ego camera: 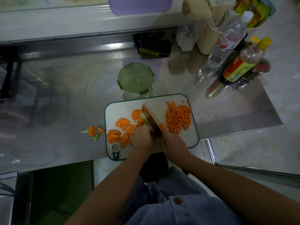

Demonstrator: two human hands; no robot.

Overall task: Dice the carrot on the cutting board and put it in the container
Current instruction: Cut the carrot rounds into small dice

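The right grip (174, 144) clasps the knife (154, 114). The left grip (142, 137) holds carrot (139, 121) down beside it, near the board's (120, 109) front edge.

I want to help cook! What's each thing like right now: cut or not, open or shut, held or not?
Container: lid on.
Diced carrot: piled on cutting board.
Carrot slices: not yet diced.
Cleaver: gripped by right hand, blade down.
Left hand: holds slices beside the blade.

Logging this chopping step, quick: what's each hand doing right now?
Left hand: fingers curled, holding carrot slices against the cutting board.
Right hand: gripping the knife handle.
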